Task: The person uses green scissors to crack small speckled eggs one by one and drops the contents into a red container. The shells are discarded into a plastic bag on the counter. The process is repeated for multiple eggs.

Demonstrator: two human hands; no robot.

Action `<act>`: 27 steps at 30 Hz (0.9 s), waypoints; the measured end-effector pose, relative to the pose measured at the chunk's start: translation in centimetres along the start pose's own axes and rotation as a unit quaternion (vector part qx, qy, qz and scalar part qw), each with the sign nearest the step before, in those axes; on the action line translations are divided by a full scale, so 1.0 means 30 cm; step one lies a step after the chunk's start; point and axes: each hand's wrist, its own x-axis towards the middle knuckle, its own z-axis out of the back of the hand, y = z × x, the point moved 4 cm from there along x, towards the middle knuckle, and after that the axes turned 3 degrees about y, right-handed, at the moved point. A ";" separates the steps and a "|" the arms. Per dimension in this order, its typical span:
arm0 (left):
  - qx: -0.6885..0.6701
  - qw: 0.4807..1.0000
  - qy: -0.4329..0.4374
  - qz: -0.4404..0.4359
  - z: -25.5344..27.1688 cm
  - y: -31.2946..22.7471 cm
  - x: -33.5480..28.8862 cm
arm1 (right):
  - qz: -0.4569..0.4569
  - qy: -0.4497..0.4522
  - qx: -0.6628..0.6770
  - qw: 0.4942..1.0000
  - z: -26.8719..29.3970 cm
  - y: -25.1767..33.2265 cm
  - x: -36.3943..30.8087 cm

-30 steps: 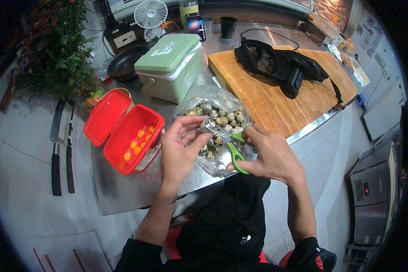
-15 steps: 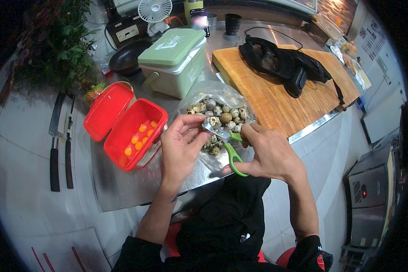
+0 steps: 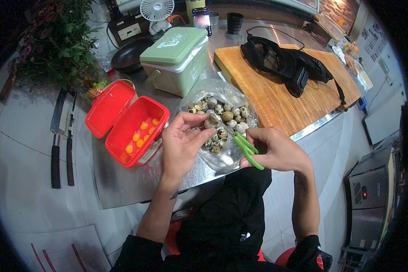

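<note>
The right hand [image 3: 279, 152] has squeezed the scissors [image 3: 237, 138]: their green handles [image 3: 249, 154], spread earlier, now lie close together.

white lettering [image 3: 171, 41] | green box [image 3: 177, 65], lid and side | wall print [image 3: 374, 44] too small

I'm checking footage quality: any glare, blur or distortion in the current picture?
Head view: black fisheye rim, table edges bending; head view: glare on the table and bag; head view: phone screen blurred, plants dim, scissors handles clear.

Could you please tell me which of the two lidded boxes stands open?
The red box: its lid is swung back, showing orange yolks, whereas the green box is covered.
</note>
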 end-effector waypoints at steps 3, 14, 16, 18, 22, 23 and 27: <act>-0.019 1.000 -0.003 0.002 -0.001 -0.008 0.000 | 0.010 0.026 0.138 0.990 -0.009 -0.016 0.007; -0.040 0.999 -0.005 -0.004 -0.003 -0.007 0.003 | 0.013 -0.010 0.157 0.988 -0.016 -0.030 0.006; -0.035 0.999 -0.004 -0.001 -0.004 -0.003 0.006 | 0.006 -0.024 0.140 0.990 -0.018 -0.037 0.006; -0.035 0.999 -0.004 -0.002 -0.008 -0.002 0.006 | -0.001 -0.036 0.124 0.992 -0.021 -0.047 0.008; -0.041 0.999 -0.004 -0.003 -0.015 -0.001 0.001 | -0.007 -0.065 0.129 0.989 -0.017 -0.061 0.019; -0.047 0.999 -0.001 -0.005 -0.015 -0.002 0.001 | -0.014 -0.063 0.122 0.990 -0.016 -0.063 0.019; -0.016 1.000 -0.003 -0.025 -0.015 -0.009 0.002 | -0.061 -0.077 0.019 0.995 -0.008 -0.063 0.016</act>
